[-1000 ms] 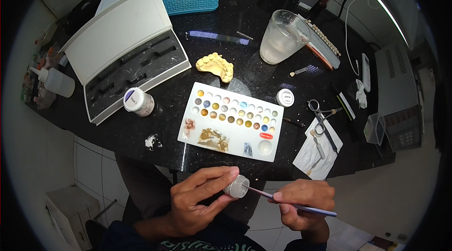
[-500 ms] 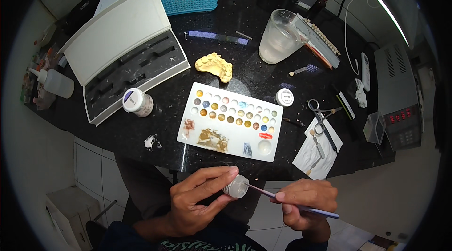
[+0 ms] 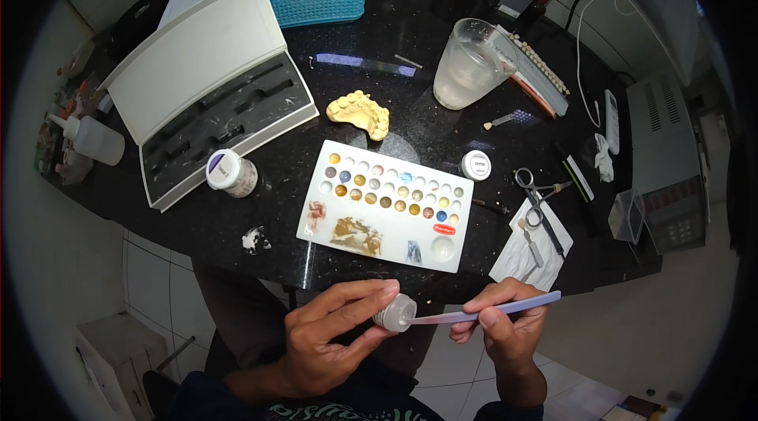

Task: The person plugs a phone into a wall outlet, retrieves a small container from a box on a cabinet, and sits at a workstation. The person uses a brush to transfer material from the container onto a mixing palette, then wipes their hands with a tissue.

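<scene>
My left hand (image 3: 335,334) grips a small clear glass jar (image 3: 397,313) between thumb and fingers, its mouth tilted to the right. In my right hand (image 3: 509,318) is a slim, flat lilac spatula (image 3: 513,306), pinched between thumb and fingers. Its narrow pinkish end reaches the jar's mouth; whether it touches the contents I cannot tell. Both hands are in front of the table's near edge. Just beyond them lies a white mixing palette (image 3: 316,219) with rows of coloured paste wells and brown smears. A white round lid (image 3: 476,165) rests beside its far right corner.
An open white case (image 3: 213,89) and a white-lidded jar (image 3: 230,173) stand left. A yellow dental cast (image 3: 359,113) sits behind the palette. At right are a glass beaker (image 3: 470,65), scissor-like forceps (image 3: 530,192) and a tissue (image 3: 513,251). A blue basket (image 3: 316,6) is at the back.
My right hand has turned the spatula, so its broad face now shows and its handle end has swung upward. My left hand and the jar stay in place.
</scene>
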Demonstrator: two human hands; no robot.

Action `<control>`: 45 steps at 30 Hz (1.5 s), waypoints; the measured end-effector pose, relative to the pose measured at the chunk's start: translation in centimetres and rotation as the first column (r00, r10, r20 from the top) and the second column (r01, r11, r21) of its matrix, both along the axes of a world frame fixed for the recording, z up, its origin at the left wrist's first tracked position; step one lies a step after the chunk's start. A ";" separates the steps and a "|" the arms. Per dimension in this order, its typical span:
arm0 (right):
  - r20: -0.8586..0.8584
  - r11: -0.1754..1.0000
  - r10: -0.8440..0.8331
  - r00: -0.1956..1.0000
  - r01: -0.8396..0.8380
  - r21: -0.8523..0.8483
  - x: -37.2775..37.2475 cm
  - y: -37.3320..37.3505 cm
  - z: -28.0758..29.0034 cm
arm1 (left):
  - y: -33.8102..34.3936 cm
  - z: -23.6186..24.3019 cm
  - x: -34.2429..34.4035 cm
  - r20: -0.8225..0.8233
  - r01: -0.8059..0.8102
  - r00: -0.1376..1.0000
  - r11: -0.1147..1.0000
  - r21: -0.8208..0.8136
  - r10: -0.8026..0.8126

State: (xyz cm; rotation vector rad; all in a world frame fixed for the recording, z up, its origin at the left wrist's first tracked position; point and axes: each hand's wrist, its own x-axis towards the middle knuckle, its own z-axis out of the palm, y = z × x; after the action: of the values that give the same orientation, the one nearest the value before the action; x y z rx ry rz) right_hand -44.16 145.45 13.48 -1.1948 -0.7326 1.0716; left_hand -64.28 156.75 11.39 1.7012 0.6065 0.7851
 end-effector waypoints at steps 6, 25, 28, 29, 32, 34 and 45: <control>0.119 0.995 -0.082 0.989 0.074 0.070 -0.2 0.0 0.1 | 0.0 -0.6 -0.3 0.019 0.000 1.000 1.000 -0.020 0.000; 0.905 0.984 -0.146 0.400 -0.032 0.173 1.3 0.8 0.5 | 0.0 -0.6 -0.3 0.051 0.007 0.999 0.992 -0.129 0.000; 0.910 0.981 -0.157 0.383 -0.049 0.190 1.3 0.6 0.1 | 0.0 -0.7 -0.3 0.052 0.005 0.999 0.991 -0.131 0.002; 0.908 0.979 -0.166 0.384 -0.049 0.199 1.3 0.5 0.0 | 0.0 -0.7 -0.3 0.053 0.004 0.999 0.991 -0.131 0.003; 0.903 0.976 -0.182 0.389 -0.041 0.214 1.3 0.2 0.0 | 0.0 -0.6 -0.2 0.061 0.001 0.998 0.991 -0.134 0.007; 0.899 0.975 -0.188 0.395 -0.032 0.218 1.3 0.1 0.1 | -0.1 -0.8 -0.3 0.055 -0.004 0.998 0.990 -0.142 0.012; 0.553 0.983 -0.126 0.823 0.031 0.178 -0.1 -0.4 1.8 | 0.0 -0.6 -0.2 0.029 -0.005 1.000 1.000 0.002 0.005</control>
State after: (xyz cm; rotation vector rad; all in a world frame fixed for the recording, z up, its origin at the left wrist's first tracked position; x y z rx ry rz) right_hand -44.31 145.07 15.24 -1.4005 -1.1926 0.5632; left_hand -64.44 156.73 10.83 1.6879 0.5900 0.8132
